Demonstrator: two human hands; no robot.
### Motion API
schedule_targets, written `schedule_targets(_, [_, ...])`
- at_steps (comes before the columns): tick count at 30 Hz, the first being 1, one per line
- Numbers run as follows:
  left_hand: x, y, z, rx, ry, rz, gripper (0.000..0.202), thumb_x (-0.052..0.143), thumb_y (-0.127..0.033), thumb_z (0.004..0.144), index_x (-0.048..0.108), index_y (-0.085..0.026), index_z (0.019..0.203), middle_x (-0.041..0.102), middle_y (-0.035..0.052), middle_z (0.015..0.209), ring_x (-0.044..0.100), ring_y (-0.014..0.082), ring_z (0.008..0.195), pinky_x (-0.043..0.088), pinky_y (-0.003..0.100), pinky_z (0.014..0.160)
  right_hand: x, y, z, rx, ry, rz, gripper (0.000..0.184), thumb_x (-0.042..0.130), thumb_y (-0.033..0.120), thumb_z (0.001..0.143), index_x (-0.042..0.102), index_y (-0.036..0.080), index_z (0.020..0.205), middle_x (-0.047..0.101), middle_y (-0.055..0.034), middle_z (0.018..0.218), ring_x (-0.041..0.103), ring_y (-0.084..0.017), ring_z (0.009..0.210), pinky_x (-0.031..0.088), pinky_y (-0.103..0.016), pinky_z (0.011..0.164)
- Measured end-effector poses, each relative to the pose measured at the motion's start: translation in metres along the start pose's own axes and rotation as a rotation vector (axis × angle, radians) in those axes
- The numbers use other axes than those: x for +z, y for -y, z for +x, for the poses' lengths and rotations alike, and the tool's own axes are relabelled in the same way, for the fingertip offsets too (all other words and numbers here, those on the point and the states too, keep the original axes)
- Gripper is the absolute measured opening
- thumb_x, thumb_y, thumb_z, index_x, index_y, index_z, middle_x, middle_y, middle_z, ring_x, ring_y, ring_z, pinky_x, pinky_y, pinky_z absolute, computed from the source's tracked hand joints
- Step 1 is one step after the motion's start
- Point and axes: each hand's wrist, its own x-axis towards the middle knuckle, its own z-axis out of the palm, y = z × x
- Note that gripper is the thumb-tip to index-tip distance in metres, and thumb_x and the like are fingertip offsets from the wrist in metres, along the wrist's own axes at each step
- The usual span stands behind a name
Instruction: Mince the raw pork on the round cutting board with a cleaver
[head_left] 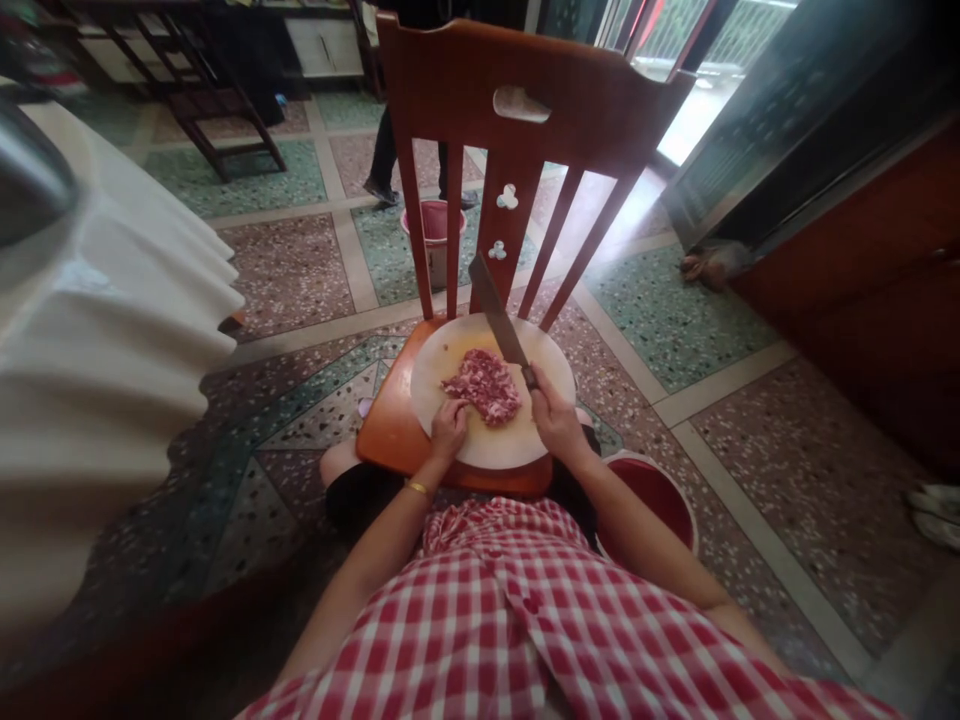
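Note:
A mound of chopped raw meat (486,386) lies on a round white cutting board (502,452), which rests on the seat of a wooden chair (397,420). My right hand (556,418) is closed around the handle of a cleaver (498,312). Its blade points away and up to the left, over the far part of the board beyond the meat. At the near left edge of the meat is my left hand (450,428), fingers curled in and touching the board or the meat. Whatever those fingers may hold is hidden.
The chair's slatted back (540,90) rises behind the board. A red basin (652,505) stands on the floor by my right leg, and a pink-rimmed bin (435,222) beyond the chair. A cloth-covered table (97,330) is at left. Another person's legs (384,150) show behind.

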Motion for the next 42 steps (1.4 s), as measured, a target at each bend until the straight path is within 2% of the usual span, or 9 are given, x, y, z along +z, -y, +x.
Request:
schedule_targets(5, [-0.002, -0.002, 0.001, -0.017, 0.003, 0.018, 0.023, 0.04, -0.012, 0.081, 0.06, -0.017, 0.09, 0.061, 0.0045, 0.084, 0.056, 0.0145, 0.083, 0.045, 0.028, 0.078, 0.017, -0.013, 0.003, 0.105, 0.189, -0.064, 0.046, 0.038, 0.023, 0.088, 0.041, 0.024, 0.134, 0.056, -0.0051, 0.123, 0.053, -0.02, 0.111, 0.041, -0.037, 0.094])
schedule_targets(10, [-0.001, 0.0, 0.0, -0.002, 0.021, -0.004, 0.022, 0.041, -0.013, 0.081, 0.06, -0.017, 0.091, 0.061, 0.0048, 0.088, 0.056, 0.0145, 0.086, 0.044, 0.028, 0.081, 0.007, -0.002, 0.008, -0.006, 0.06, 0.016, 0.047, 0.033, 0.028, 0.091, 0.033, 0.024, 0.138, 0.058, -0.0051, 0.121, 0.054, -0.018, 0.111, 0.042, -0.032, 0.092])
schedule_targets(12, [0.0, 0.0, 0.0, -0.003, 0.019, 0.001, 0.022, 0.041, -0.013, 0.081, 0.06, -0.017, 0.091, 0.061, 0.0049, 0.088, 0.056, 0.0147, 0.086, 0.045, 0.028, 0.081, 0.01, 0.001, 0.01, -0.009, 0.063, -0.014, 0.048, 0.032, 0.027, 0.091, 0.032, 0.022, 0.138, 0.057, -0.0065, 0.122, 0.055, -0.019, 0.109, 0.043, -0.031, 0.091])
schedule_targets(17, [-0.001, 0.0, 0.0, -0.008, 0.009, -0.001, 0.022, 0.04, -0.012, 0.081, 0.06, -0.017, 0.09, 0.061, 0.0051, 0.086, 0.056, 0.015, 0.084, 0.045, 0.028, 0.078, 0.012, -0.002, 0.011, 0.1, 0.257, -0.159, 0.045, 0.035, 0.025, 0.089, 0.04, 0.024, 0.134, 0.061, -0.0064, 0.116, 0.057, -0.022, 0.106, 0.044, -0.037, 0.09])
schedule_targets(22, [0.0, 0.001, -0.001, 0.013, 0.016, -0.005, 0.023, 0.04, -0.012, 0.081, 0.06, -0.017, 0.092, 0.061, 0.0045, 0.087, 0.056, 0.0145, 0.085, 0.045, 0.028, 0.08, 0.004, 0.01, 0.008, -0.044, 0.104, -0.099, 0.047, 0.033, 0.028, 0.091, 0.033, 0.024, 0.138, 0.053, -0.0056, 0.128, 0.05, -0.021, 0.115, 0.042, -0.034, 0.094])
schedule_targets(28, [-0.001, 0.0, -0.001, -0.007, 0.02, 0.002, 0.023, 0.04, -0.012, 0.081, 0.06, -0.017, 0.091, 0.061, 0.0048, 0.087, 0.056, 0.0148, 0.085, 0.045, 0.029, 0.08, 0.01, 0.002, 0.005, 0.099, 0.239, -0.175, 0.045, 0.039, 0.023, 0.089, 0.041, 0.024, 0.134, 0.059, -0.0046, 0.119, 0.055, -0.022, 0.109, 0.042, -0.036, 0.093])
schedule_targets(33, [-0.001, 0.0, 0.0, 0.009, 0.031, 0.006, 0.022, 0.041, -0.013, 0.08, 0.06, -0.017, 0.091, 0.061, 0.0049, 0.088, 0.056, 0.0149, 0.086, 0.045, 0.029, 0.081, 0.002, 0.009, 0.007, -0.015, 0.06, -0.063, 0.046, 0.033, 0.027, 0.091, 0.036, 0.02, 0.137, 0.059, -0.0081, 0.12, 0.053, -0.021, 0.112, 0.042, -0.034, 0.094])
schedule_targets(38, [-0.001, 0.0, 0.0, -0.014, 0.008, 0.007, 0.023, 0.04, -0.012, 0.08, 0.06, -0.017, 0.09, 0.062, 0.0051, 0.088, 0.057, 0.0145, 0.086, 0.045, 0.028, 0.08, 0.01, 0.001, 0.007, 0.116, 0.22, -0.153, 0.044, 0.036, 0.025, 0.089, 0.042, 0.025, 0.133, 0.059, -0.0055, 0.119, 0.058, -0.023, 0.105, 0.042, -0.039, 0.092])
schedule_targets(42, [0.0, 0.002, -0.001, 0.003, 0.023, 0.01, 0.023, 0.041, -0.012, 0.08, 0.06, -0.017, 0.092, 0.061, 0.0045, 0.087, 0.057, 0.0142, 0.085, 0.045, 0.028, 0.08, 0.001, 0.004, 0.004, 0.034, 0.113, -0.074, 0.044, 0.035, 0.029, 0.09, 0.04, 0.026, 0.134, 0.058, -0.0035, 0.122, 0.053, -0.02, 0.111, 0.04, -0.034, 0.094])
